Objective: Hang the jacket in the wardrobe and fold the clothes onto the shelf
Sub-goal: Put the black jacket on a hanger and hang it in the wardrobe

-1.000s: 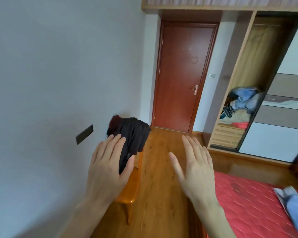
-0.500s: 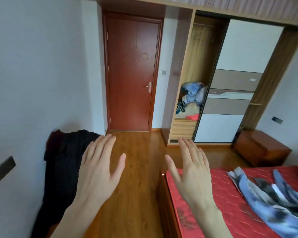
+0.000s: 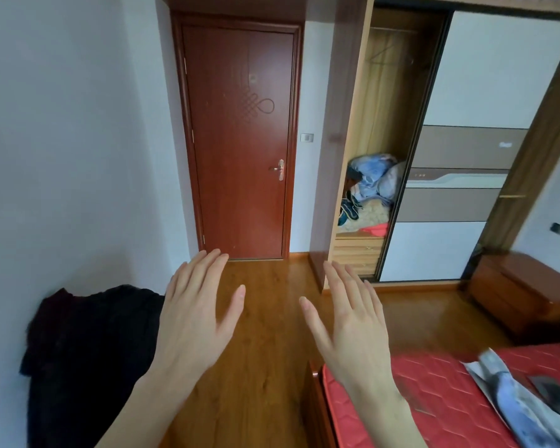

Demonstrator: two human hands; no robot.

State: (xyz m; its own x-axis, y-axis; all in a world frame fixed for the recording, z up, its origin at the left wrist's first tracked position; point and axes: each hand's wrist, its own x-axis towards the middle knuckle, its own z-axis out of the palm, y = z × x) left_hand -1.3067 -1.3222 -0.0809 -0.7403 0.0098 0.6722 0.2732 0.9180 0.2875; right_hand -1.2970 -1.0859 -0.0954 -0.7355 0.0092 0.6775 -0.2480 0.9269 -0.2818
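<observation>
**Black jacket not yet hung, clothes not yet folded**

Black cloth, which I judge to be the jacket, hangs in a heap at my left by the wall, and nothing grips it. My left hand is raised in front of me, its grip wide, fingers straight, holding nothing. My right hand is the same, palm down and empty. Further right, the wardrobe stands open with a loose pile of clothes on its shelf. One grey-blue garment lies unfolded on the red bed. I think the task is only beginning.
</observation>
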